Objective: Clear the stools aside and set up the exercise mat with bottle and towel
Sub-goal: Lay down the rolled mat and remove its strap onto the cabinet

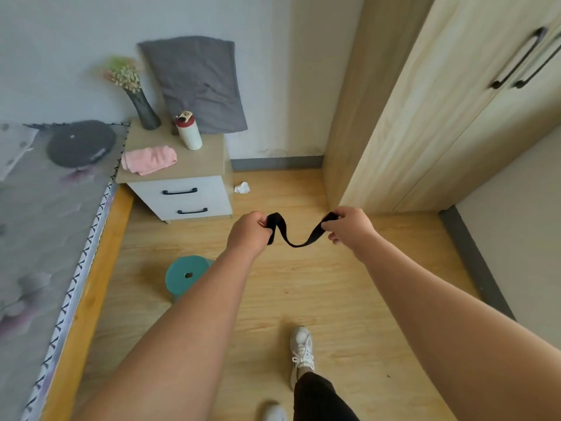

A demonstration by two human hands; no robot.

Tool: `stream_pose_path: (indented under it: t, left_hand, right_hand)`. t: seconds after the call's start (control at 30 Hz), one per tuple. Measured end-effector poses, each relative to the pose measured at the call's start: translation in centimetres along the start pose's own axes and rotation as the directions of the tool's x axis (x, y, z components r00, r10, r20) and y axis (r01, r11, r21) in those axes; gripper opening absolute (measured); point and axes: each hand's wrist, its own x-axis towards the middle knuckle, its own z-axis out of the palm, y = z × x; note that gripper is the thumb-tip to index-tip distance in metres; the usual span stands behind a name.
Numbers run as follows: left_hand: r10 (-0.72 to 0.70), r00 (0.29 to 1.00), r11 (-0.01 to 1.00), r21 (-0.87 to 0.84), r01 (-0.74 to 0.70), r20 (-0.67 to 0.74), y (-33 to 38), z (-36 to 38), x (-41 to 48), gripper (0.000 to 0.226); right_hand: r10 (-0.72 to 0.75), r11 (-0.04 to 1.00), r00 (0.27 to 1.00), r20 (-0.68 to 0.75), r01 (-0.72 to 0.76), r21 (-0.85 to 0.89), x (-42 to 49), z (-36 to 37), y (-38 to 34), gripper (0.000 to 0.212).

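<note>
Left hand (249, 230): fingers are curling round and gripping one end of the black strap (299, 243).
Right hand (349, 227): is pinching the other end.
Strap: is sagging between the hands, above the floor.
Bottle (188, 132): is standing upright on the nightstand (206, 162).
Towel (150, 159): is lying crumpled just beside the bottle.
Stool (188, 273): is sitting on the floor near the bed (45, 238), partly hidden behind the left forearm.

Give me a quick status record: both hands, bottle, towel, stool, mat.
left hand: grips one end of black strap
right hand: grips the other end; strap sags between
bottle: upright on nightstand
towel: pink, bunched on nightstand, apart from bottle
stool: teal, on floor beside bed, partly behind left forearm
mat: not in view
</note>
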Motion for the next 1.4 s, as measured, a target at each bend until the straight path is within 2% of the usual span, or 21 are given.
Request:
stream_pose_path:
  t: [0.2,0.43,0.67,0.83,1.03,1.23,1.33,1.4]
  left_hand:
    - [-0.075,0.993,0.997,-0.043,0.071,-0.095,1.7,-3.6,10.9,0.011]
    - [-0.152,0.971,0.988,-0.031,0.148,-0.186,2.0,-9.8,20.7,0.007]
    - [-0.257,0.941,0.966,-0.057,0.251,-0.222,-1.3,-16.0,30.1,0.033]
    - [-0.331,0.919,0.943,-0.118,0.313,-0.212,-4.7,-19.7,38.2,0.017]
    - [-0.424,0.896,0.899,-0.184,0.398,-0.134,-9.3,-20.2,47.0,0.014]
    - [-0.475,0.864,0.878,-0.157,0.452,-0.168,-15.5,-17.2,56.7,0.008]
    - [-0.505,0.847,0.861,-0.161,0.482,-0.165,-17.7,-15.9,60.0,0.012]
    - [-0.522,0.839,0.850,-0.169,0.499,-0.154,-18.9,-15.1,61.6,0.023]
  right_hand:
    - [-0.067,0.987,0.993,0.092,0.080,-0.137,11.7,1.0,-8.1,0.010]
    - [-0.113,0.974,0.975,0.189,0.147,-0.172,21.9,4.4,-18.0,0.013]
    - [-0.130,0.976,0.945,0.301,0.176,-0.130,30.0,12.9,-26.8,0.016]
    - [-0.132,0.966,0.933,0.334,0.197,-0.169,36.2,19.0,-31.5,0.014]
    - [-0.097,0.958,0.930,0.354,0.184,-0.219,44.3,25.5,-33.1,0.013]
    - [-0.042,0.928,0.908,0.417,0.190,-0.320,54.1,33.7,-31.8,0.014]
    - [-0.016,0.910,0.897,0.442,0.196,-0.366,57.5,36.7,-30.8,0.014]
    - [-0.002,0.905,0.893,0.449,0.193,-0.379,59.4,38.3,-30.0,0.014]
